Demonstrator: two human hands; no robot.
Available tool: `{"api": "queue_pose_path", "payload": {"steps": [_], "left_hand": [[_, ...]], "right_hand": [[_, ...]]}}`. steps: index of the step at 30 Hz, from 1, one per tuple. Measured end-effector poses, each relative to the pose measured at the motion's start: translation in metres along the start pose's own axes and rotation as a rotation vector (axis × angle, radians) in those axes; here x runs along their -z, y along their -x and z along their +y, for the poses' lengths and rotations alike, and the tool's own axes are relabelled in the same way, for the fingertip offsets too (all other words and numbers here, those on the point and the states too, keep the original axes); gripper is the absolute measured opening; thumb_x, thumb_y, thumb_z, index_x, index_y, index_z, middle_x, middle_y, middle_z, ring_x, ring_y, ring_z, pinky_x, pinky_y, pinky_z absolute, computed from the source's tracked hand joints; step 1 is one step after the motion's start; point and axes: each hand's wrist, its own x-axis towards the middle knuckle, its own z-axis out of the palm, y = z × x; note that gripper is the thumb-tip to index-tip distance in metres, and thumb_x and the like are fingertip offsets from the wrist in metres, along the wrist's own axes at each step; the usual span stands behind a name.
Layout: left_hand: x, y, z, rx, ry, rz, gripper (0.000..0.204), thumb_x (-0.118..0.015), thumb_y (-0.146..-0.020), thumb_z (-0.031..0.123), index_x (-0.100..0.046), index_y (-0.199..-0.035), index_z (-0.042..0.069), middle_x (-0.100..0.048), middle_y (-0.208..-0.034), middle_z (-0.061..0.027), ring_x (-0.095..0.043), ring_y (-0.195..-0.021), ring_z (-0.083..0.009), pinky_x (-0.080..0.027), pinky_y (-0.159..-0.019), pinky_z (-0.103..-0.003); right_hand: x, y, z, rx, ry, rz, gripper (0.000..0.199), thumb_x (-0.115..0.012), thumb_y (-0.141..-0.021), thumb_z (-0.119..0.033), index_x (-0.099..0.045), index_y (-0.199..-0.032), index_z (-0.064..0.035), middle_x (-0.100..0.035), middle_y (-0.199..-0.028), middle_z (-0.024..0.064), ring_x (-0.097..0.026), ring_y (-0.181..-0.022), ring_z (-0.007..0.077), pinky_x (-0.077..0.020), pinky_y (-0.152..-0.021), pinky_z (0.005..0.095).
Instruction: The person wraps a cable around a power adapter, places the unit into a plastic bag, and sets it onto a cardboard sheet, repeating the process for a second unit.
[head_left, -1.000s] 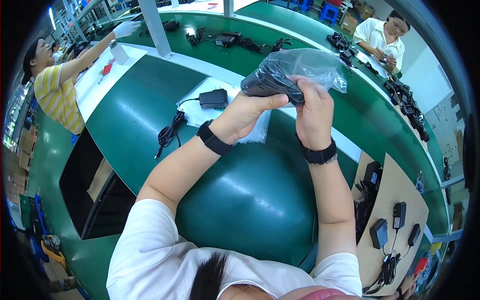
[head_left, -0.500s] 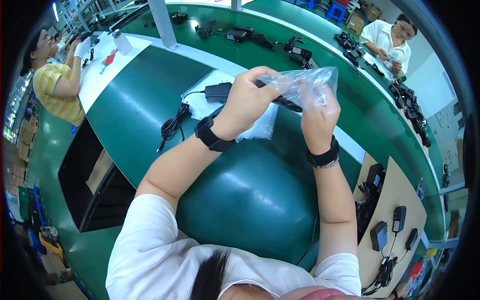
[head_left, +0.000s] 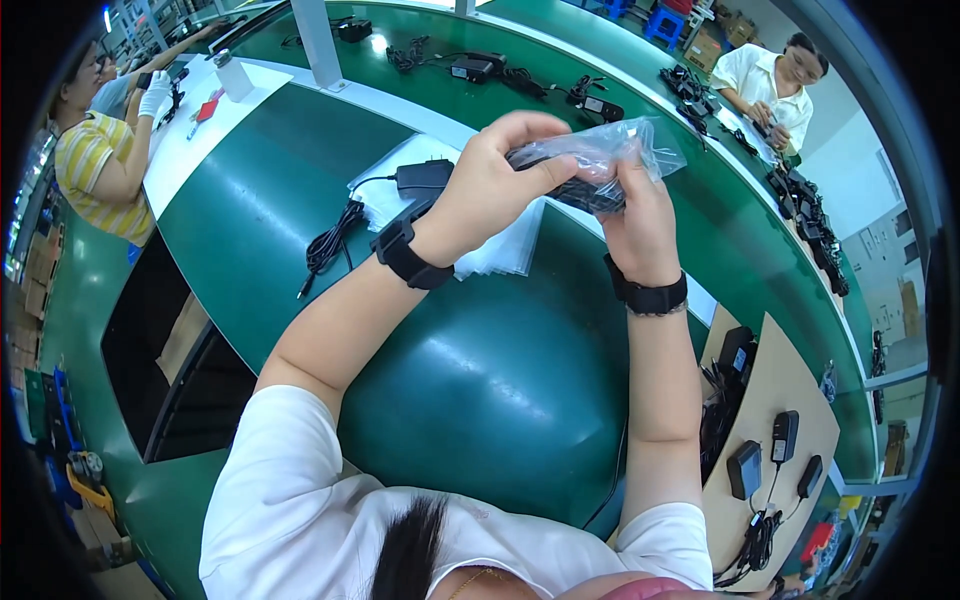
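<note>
The person's left hand curls around one end of a clear bag, thumb pressed on it; the right hand grips the other end, fingers bent in. A dark bundle appears to be inside, above the bench; whether the bag is sealed cannot be told. An adapter lies unbagged on the bag stack. No brand, label or writing is legible.

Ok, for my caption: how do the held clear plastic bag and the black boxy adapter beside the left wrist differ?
The left hand and right hand hold the clear plastic bag; the black boxy adapter lies unheld on clear bags. The bag looks crinkled and transparent; the adapter is opaque.
</note>
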Motion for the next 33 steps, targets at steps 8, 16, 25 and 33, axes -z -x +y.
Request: {"api": "queue_pose_path", "payload": {"steps": [8, 16, 25, 33], "left_hand": [[0.011, -0.004, -0.013, 0.028, -0.22, -0.029, 0.033, -0.057, -0.085, 0.015, -0.053, -0.112, -0.002, -0.06, -0.094, -0.0057, -0.055, -0.083, -0.0089, -0.044, -0.075, -0.022], [0.001, 0.0, -0.011, 0.019, 0.082, -0.03, 0.023, -0.056, -0.084, 0.014, -0.061, -0.097, -0.005, -0.06, -0.104, -0.0101, -0.055, -0.089, -0.0115, -0.044, -0.076, -0.022], [0.01, -0.007, -0.006, -0.196, -0.029, 0.011, 0.024, -0.06, -0.081, 0.012, -0.061, -0.098, -0.004, -0.052, -0.119, -0.0164, -0.051, -0.103, -0.0152, -0.042, -0.083, -0.026], [0.031, -0.021, 0.006, 0.216, 0.03, -0.021, 0.027, -0.058, -0.085, 0.028, -0.062, -0.083, 0.001, -0.059, -0.069, -0.0007, -0.052, -0.059, -0.0063, -0.043, -0.054, -0.021]], "right_hand": [[-0.007, 0.003, 0.011, 0.253, 0.423, 0.058, 0.038, -0.04, -0.094, -0.029, -0.057, -0.101, 0.0042, -0.061, -0.095, 0.0078, -0.057, -0.083, 0.0135, -0.0436, -0.075, 0.0243], [-0.008, 0.007, -0.002, 0.126, 0.215, 0.009, 0.035, -0.042, -0.093, -0.025, -0.058, -0.103, 0.0045, -0.061, -0.094, 0.0084, -0.058, -0.083, 0.0137, -0.0451, -0.074, 0.0263], [-0.004, 0.0, -0.003, -0.022, -0.094, 0.028, 0.041, -0.038, -0.094, -0.032, -0.055, -0.108, 0.0035, -0.06, -0.098, 0.0096, -0.059, -0.085, 0.016, -0.0459, -0.078, 0.0289], [-0.011, 0.007, -0.002, 0.163, 0.458, -0.086, 0.032, -0.06, -0.084, -0.021, -0.059, -0.104, 0.0047, -0.061, -0.099, 0.0083, -0.056, -0.086, 0.0128, -0.0437, -0.079, 0.0243]]}}
